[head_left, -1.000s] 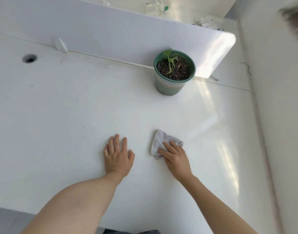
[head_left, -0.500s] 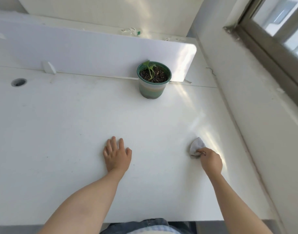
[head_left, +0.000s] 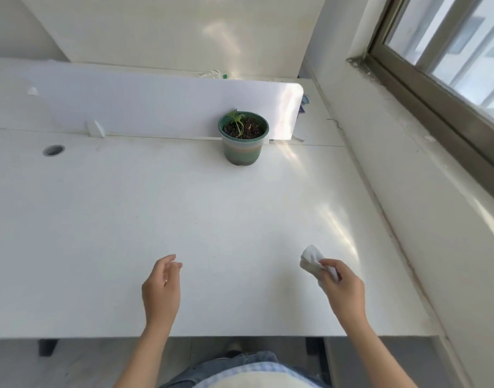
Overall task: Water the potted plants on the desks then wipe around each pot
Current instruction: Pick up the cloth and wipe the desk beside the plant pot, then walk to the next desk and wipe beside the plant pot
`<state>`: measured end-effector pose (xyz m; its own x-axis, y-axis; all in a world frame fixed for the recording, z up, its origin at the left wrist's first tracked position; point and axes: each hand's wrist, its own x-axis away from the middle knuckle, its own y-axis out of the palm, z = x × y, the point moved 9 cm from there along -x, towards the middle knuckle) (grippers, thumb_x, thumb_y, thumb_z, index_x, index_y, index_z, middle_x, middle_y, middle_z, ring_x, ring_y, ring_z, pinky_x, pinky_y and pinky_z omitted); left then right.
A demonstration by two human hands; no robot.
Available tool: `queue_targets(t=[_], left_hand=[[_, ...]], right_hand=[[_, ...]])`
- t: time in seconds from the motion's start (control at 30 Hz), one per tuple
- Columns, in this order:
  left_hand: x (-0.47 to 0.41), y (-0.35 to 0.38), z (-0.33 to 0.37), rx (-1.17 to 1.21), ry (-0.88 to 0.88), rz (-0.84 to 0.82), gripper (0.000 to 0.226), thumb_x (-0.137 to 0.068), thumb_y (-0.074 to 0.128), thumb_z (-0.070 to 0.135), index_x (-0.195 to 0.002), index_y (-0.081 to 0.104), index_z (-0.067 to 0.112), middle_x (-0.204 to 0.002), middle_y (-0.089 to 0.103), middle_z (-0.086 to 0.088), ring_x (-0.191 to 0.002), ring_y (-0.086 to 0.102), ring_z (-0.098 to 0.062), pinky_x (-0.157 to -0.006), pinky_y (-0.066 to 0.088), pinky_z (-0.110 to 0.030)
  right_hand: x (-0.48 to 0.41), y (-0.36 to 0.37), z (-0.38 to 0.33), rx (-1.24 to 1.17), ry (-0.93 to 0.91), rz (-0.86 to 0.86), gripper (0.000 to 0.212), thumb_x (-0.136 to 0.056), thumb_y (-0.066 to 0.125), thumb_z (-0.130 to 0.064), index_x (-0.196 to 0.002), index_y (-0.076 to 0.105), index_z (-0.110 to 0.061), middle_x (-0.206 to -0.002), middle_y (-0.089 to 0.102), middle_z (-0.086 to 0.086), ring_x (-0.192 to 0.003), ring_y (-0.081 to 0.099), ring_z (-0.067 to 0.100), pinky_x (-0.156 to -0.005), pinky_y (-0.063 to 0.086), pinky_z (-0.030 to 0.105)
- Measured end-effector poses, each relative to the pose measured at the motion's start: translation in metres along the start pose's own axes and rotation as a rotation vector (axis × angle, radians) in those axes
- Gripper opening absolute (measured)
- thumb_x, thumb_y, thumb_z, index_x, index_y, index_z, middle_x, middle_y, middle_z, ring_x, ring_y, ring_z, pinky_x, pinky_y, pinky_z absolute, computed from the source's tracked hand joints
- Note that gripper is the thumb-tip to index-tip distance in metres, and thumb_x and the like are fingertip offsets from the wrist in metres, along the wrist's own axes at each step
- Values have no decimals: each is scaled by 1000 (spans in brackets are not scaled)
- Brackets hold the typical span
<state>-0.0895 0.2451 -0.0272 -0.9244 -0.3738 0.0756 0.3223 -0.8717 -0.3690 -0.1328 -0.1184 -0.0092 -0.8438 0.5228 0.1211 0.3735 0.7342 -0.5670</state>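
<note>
A green pot (head_left: 243, 151) with dark soil and a small green seedling (head_left: 236, 120) stands at the back of the white desk (head_left: 128, 219), against the white divider panel (head_left: 156, 107). My right hand (head_left: 342, 287) is lifted over the desk's front right part and pinches a crumpled white cloth (head_left: 312, 259). My left hand (head_left: 161, 287) hovers above the desk's front middle, fingers loosely curled and holding nothing. Both hands are well in front of the pot.
A round cable hole (head_left: 53, 150) sits at the desk's back left, and a small white bracket (head_left: 94, 129) holds the divider. A wall and window sill (head_left: 408, 141) run along the right. Small items (head_left: 213, 74) lie beyond the divider. The desk's front edge (head_left: 212, 336) is near my body.
Both hands have lifted off the desk. The right hand swept the cloth from the middle to the right, then bunched it up. The view has pulled back and up.
</note>
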Motion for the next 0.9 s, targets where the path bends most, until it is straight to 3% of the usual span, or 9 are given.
queue_targets(t=[0.13, 0.27, 0.4, 0.6, 0.77, 0.9], left_hand=[[54, 5, -12, -13, -55, -30, 43, -75, 40, 33, -105, 61, 10, -91, 67, -7, -93, 60, -23, -80, 40, -30], [120, 7, -45, -114, -110, -98, 23, -92, 50, 16, -112, 60, 10, -93, 65, -4, -90, 59, -19, -78, 40, -26], [204, -14, -108, -285, -275, -189, 26, -94, 48, 18, -116, 60, 13, -101, 65, -4, -94, 59, -18, -80, 41, -24], [283, -118, -150, -170, -492, 211, 22, -94, 45, 15, -109, 61, 9, -103, 66, -12, -101, 61, -27, -81, 41, -30], [314, -146, -160, -178, -467, 149, 26, -93, 49, 16, -116, 61, 9, -102, 63, -5, -93, 56, -17, -81, 38, -23], [334, -223, -179, -199, -450, 190, 27, -94, 48, 18, -117, 60, 9, -108, 64, -5, -93, 54, -13, -82, 38, -21]], right_hand=[[38, 16, -10, 43, -165, -157, 15, -84, 59, -6, -96, 67, -9, -90, 62, -1, -85, 61, 23, -75, 47, 30], [95, 56, 8, 228, -352, -458, 23, -83, 53, -12, -101, 67, -13, -103, 67, 1, -88, 62, 17, -74, 43, 23], [148, 85, 44, 440, -367, -717, 28, -87, 46, -11, -109, 62, -17, -114, 63, 5, -101, 59, 24, -79, 43, 29], [213, 95, 52, 499, -457, -805, 27, -87, 48, -12, -109, 62, -16, -111, 64, 6, -97, 60, 26, -73, 42, 30], [277, 129, 36, 544, -569, -892, 29, -86, 47, -10, -110, 62, -17, -110, 64, 6, -95, 59, 24, -63, 34, 26], [346, 184, 9, 538, -627, -960, 30, -86, 46, -10, -111, 61, -18, -117, 63, 5, -102, 59, 24, -68, 41, 28]])
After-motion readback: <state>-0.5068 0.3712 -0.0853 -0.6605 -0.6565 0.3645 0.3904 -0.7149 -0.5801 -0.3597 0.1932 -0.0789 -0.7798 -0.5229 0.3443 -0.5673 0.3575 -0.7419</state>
